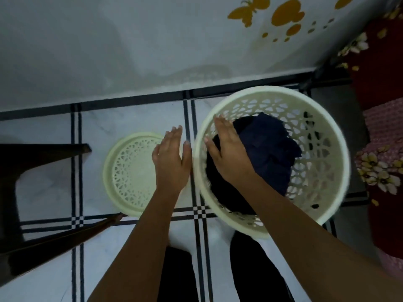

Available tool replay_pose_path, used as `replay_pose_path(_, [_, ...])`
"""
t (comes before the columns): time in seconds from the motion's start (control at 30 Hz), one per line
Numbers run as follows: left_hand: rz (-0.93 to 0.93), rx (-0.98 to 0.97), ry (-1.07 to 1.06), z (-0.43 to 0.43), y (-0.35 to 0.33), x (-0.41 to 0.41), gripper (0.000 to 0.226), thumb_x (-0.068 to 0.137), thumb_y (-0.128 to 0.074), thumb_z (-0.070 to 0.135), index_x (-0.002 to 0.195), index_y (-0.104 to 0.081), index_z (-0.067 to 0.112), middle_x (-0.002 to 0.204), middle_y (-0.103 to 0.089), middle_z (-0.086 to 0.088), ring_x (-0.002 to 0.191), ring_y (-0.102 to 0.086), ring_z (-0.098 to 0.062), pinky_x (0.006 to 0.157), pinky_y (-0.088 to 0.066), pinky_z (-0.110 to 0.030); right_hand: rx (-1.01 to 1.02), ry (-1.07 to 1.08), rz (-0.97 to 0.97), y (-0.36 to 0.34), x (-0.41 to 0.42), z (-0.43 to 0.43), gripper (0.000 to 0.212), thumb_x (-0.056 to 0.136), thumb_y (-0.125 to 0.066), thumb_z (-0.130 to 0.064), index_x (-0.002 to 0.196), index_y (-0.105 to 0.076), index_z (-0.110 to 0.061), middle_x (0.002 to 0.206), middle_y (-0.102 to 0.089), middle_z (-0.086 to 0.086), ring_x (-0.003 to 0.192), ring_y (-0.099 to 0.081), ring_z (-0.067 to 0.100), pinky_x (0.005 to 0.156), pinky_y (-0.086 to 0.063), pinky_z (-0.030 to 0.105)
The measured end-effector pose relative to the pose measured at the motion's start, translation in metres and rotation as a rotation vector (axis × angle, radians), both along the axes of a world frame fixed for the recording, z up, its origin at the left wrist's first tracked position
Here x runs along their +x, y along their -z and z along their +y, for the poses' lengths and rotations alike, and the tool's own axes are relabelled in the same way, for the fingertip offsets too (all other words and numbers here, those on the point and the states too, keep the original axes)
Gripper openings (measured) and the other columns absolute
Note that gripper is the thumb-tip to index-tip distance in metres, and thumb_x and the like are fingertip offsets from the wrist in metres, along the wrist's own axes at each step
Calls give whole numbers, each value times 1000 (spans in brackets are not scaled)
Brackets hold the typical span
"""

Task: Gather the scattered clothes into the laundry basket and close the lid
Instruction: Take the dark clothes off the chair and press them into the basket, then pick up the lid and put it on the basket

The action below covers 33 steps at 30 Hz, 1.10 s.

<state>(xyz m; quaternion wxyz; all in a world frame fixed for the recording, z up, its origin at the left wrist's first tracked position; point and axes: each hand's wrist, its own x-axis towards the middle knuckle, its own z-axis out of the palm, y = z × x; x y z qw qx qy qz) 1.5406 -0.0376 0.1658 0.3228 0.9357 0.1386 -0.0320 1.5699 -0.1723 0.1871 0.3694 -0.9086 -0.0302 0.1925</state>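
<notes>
Your fingers [175,137] on the left hand [172,162] are straight and pressed together, holding nothing, over the right edge of the lid [128,173]. The thumb sits just beside the rim of the laundry basket [268,91]. Your right hand [229,155] is inside the basket's mouth, fingers also straight and flat over the dark clothes [270,153] piled within; you cannot tell whether it presses on them. The lid lies on the tiled floor [130,118], left of the basket.
</notes>
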Motion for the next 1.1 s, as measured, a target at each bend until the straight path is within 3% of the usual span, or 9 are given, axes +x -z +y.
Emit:
replay_pose_path(0.1, [45, 26, -48, 57, 12, -9, 55, 92, -27, 39, 141, -40, 15, 148, -43, -7, 141, -32, -21, 115, -19, -44, 86, -36, 42, 1, -12, 58, 59, 100, -36, -37, 152, -17, -17, 162, -14, 4, 150, -8, 18, 115, -6, 22])
replay_pose_path(0.2, [109, 44, -71, 114, 43, -37, 65, 90, -21, 48, 140, -41, 12, 146, -45, -10, 138, -37, -25, 114, -26, -47, 133, 30, 155, 22, -36, 120, 55, 101, -36, -35, 151, -22, -15, 160, -20, 4, 149, -15, 17, 120, -12, 29])
replay_pose_path(0.43, [570, 71, -26, 190, 183, -92, 55, 96, -32, 46, 143, -35, 17, 149, -40, -8, 137, -37, -28, 109, -28, -43, 102, 349, 481, 168, -86, 201, 57, 100, -37, -34, 148, -27, -4, 153, -34, 13, 142, -32, 25, 115, -22, 28])
replay_pose_path(0.57, [742, 70, 203, 183, 281, -133, 62, 93, -38, 51, 145, -30, 18, 151, -37, -7, 138, -35, -28, 109, -28, -45, -2, 427, 529, 274, -131, 207, 61, 97, -42, -34, 146, -29, 0, 147, -38, 25, 137, -37, 37, 115, -31, 47])
replay_pose_path(0.7, [861, 177, 448, 168, 347, -179, 54, 92, -50, 32, 142, -34, 16, 145, -42, -8, 134, -39, -29, 108, -30, -44, -56, 412, 546, 324, -158, 194, 67, 99, -41, -29, 152, -9, -2, 158, -20, 17, 146, -23, 28, 120, -21, 36])
replay_pose_path(0.83, [573, 234, 409, 167, 335, -190, 37, 78, -67, 10, 114, -61, 5, 99, -68, -16, 90, -68, -32, 78, -53, -38, -23, 396, 532, 309, -165, 173, 61, 101, -39, -27, 152, -14, -7, 155, -31, 8, 142, -32, 22, 112, -24, 24])
replay_pose_path(0.97, [261, 124, 253, 171, 254, -146, 41, 83, -41, 12, 117, -60, -3, 89, -69, -23, 78, -68, -37, 71, -52, -43, 23, 421, 559, 247, -144, 181, 59, 101, -34, -35, 152, -14, -12, 154, -32, 5, 141, -33, 20, 115, -20, 26])
replay_pose_path(1.03, [146, 79, 79, 180, 199, -107, 38, 91, -37, 14, 120, -56, -1, 102, -68, -22, 92, -66, -34, 83, -50, -44, 93, 397, 538, 208, -121, 194, 57, 101, -34, -35, 150, -23, -8, 144, -42, 6, 134, -38, 18, 118, -21, 28])
replay_pose_path(1.1, [16, -72, -117, 191, 143, -69, 39, 95, -37, 24, 121, -52, -1, 107, -66, -22, 97, -63, -35, 87, -50, -43, 157, 339, 553, 167, -92, 205, 55, 101, -35, -35, 149, -27, -10, 151, -37, 7, 140, -34, 20, 114, -22, 26])
